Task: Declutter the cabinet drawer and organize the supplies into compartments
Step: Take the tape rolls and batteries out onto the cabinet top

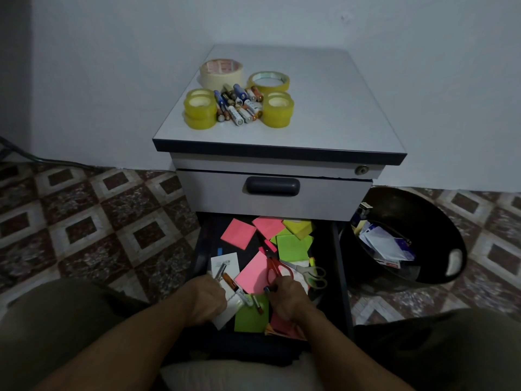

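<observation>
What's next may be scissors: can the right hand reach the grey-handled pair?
Probably yes: the grey-handled scissors lie uncovered just beside the right hand, though it pinches a small dark item.

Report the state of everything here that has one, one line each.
Top drawer, closed.
Lower drawer, pulled open, cluttered with sticky notes.
Tape rolls, on the cabinet top, some stacked.
Battery pile, loose between them.
Bin, holding paper waste.
Left hand, gripping several batteries.
Right hand, pinching a small item.
</observation>
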`<state>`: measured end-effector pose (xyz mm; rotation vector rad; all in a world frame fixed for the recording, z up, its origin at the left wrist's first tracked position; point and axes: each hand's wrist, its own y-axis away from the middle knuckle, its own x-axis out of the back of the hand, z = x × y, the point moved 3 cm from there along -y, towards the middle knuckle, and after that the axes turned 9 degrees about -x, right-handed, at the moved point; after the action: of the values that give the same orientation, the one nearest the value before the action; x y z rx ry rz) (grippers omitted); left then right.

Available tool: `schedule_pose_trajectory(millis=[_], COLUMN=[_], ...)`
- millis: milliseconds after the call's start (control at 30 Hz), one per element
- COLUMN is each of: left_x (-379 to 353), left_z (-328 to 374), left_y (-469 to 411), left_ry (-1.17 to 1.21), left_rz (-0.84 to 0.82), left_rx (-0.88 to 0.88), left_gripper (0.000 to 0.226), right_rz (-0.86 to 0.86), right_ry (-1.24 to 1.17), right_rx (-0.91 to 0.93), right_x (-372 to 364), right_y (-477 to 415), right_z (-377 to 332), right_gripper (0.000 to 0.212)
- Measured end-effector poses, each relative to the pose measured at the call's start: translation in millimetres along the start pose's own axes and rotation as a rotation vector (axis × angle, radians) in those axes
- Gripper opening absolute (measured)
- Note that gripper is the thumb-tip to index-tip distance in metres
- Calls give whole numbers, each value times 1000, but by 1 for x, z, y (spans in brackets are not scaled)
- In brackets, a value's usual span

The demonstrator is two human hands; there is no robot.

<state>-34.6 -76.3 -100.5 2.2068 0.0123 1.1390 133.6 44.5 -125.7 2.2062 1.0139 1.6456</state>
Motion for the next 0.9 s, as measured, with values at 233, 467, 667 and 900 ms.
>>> schedule_pose_trajectory(millis=[233, 467, 667, 900], left_x=[34, 14, 9, 7], left_z=[-30, -38, -34, -29], left_y=[1, -13, -20, -24], left_ry=[652, 951, 997, 1076], left_rz=[-54, 125, 128, 117], left_rx=[133, 510, 567, 609], left_gripper=[31, 27, 31, 28], right_rz=[-318, -419, -435, -443], right_ry=[95, 214, 302, 250], right_rx=[134, 164, 185, 216], right_x=[5, -7, -8, -8], right_y=[15, 30, 35, 39], right_z=[-15, -27, -35, -32], right_gripper=[20, 30, 30, 26])
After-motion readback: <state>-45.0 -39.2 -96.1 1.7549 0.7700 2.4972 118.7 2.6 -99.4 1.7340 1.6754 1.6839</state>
